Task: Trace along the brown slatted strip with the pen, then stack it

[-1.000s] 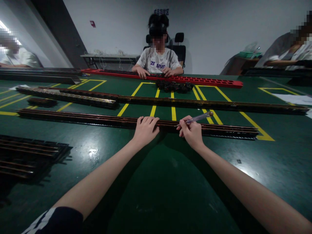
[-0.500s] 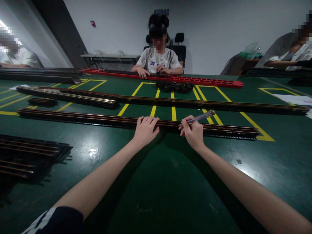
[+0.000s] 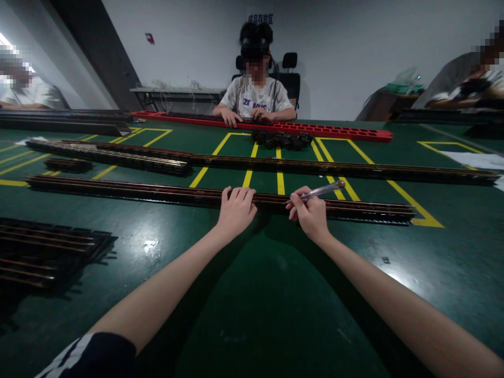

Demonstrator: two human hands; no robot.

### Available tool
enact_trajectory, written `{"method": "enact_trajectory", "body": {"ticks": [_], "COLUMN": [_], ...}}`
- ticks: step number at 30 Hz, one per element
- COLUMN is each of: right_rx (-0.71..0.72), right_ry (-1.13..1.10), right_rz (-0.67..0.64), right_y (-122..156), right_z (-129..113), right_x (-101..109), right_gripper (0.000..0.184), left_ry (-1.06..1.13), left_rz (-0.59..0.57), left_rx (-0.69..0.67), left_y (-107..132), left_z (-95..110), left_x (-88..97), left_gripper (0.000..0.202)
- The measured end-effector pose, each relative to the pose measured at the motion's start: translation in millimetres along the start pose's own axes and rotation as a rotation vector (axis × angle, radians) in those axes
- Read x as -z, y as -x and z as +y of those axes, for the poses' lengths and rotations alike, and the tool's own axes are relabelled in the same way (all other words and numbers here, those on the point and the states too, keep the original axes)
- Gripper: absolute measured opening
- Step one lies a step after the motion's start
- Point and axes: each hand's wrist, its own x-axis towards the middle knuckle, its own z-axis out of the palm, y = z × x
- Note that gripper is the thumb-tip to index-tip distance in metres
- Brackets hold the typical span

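A wide green table (image 3: 252, 294) marked with yellow lines fills a white-walled room, where three other people sit at its far and side edges. One long red slotted rail (image 3: 342, 131) lies before the person opposite (beside a heap of small black parts (image 3: 281, 139)). Nearer, the left hand (image 3: 235, 210) rests flat, fingers extended, on a long dark rail (image 3: 118, 190); the right hand (image 3: 311, 214) pinches a clear-handled screwdriver (image 3: 319, 191), its tip at that rail.
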Motion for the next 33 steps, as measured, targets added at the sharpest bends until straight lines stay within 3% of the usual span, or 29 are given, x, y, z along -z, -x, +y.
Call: {"method": "enact_trajectory", "body": {"ticks": [5, 13, 19, 33], "right_rx": [0.001, -0.009, -0.012, -0.005], "right_ry": [0.001, -0.002, 0.033, 0.016], "right_rz": [-0.031, 0.076, 0.031, 0.058], "right_y": [-0.6, 0.3, -0.6, 0.7], "right_z": [-0.6, 0.7, -1.1, -3.2], "right_x": [-0.7, -0.6, 0.5, 0.2], "right_gripper": [0.029, 0.027, 0.025, 0.03], "left_ry": [-0.001, -0.006, 0.002, 0.004], "left_rz": [-0.008, -0.002, -0.004, -0.027], "left_rx": [0.01, 0.0, 0.007, 0.012], "left_y": [0.4, 0.3, 0.5, 0.5], "left_z": [0.5, 0.5, 1.2, 2.0], "left_x": [1.4, 2.0, 2.9, 5.4], "left_gripper": [0.035, 0.036, 0.036, 0.037]}}
